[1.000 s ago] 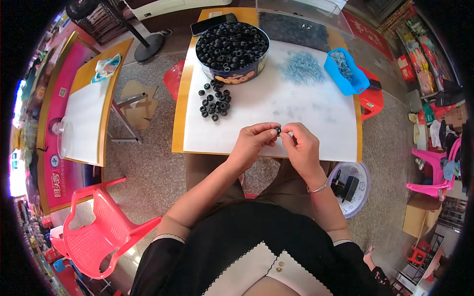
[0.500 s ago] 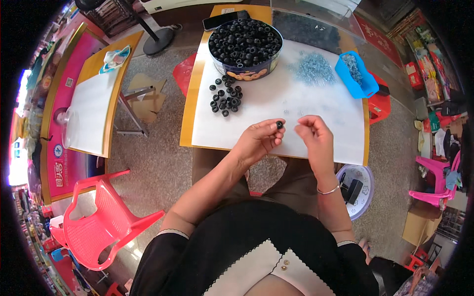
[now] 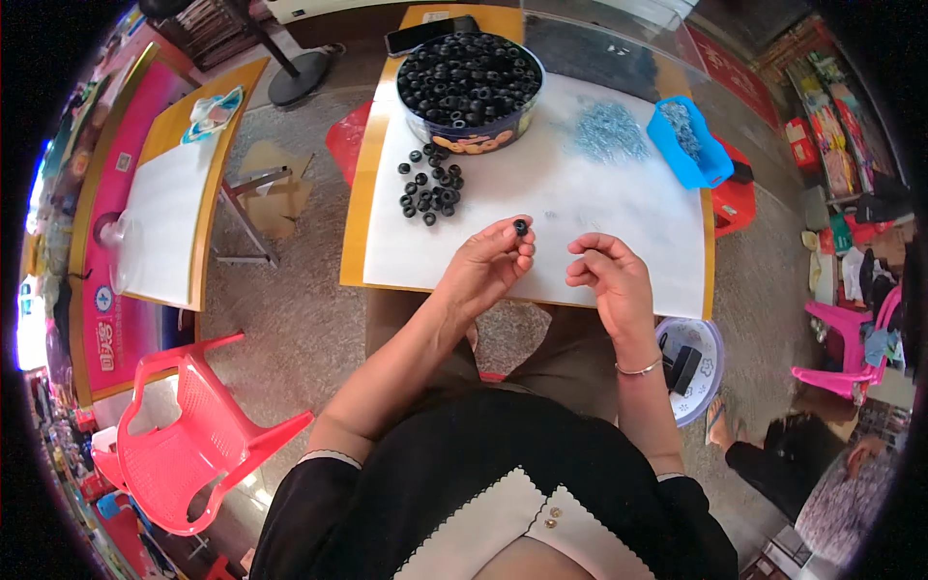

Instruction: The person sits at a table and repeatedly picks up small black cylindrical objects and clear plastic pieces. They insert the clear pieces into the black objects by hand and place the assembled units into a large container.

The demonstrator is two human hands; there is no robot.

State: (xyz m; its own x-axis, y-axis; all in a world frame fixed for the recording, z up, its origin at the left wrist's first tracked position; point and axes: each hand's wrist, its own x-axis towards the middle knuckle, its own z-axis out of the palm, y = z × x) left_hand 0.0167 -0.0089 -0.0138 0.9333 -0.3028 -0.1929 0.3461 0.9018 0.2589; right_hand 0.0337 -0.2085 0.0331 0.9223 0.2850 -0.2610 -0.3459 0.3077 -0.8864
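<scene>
Over the near part of the white tabletop, my left hand [image 3: 480, 261] pinches a small round black bead [image 3: 521, 227], its hole showing, between thumb and fingertips. To its right, my right hand [image 3: 621, 290] is held with bent fingers and the thumb close to them; anything in that pinch is too small to make out. Several loose black beads [image 3: 448, 196] lie in a cluster beyond my left hand. Behind them stands a round tin [image 3: 474, 144] heaped with more of the same beads. Small clear bluish pieces [image 3: 611, 132] lie in a pile farther right.
A blue plastic basket [image 3: 704, 171] of the clear pieces sits at the table's right edge. Behind the tin lies a black phone [image 3: 425, 36]. A pale basin [image 3: 713, 372] stands below the table, right. A pink chair [image 3: 184, 445] is at left; another person [image 3: 841, 493] is at lower right.
My left hand with the bead has shifted left and slightly away from me, widening the gap to my right hand. The whole view has shifted slightly. The other person shows more at lower right.
</scene>
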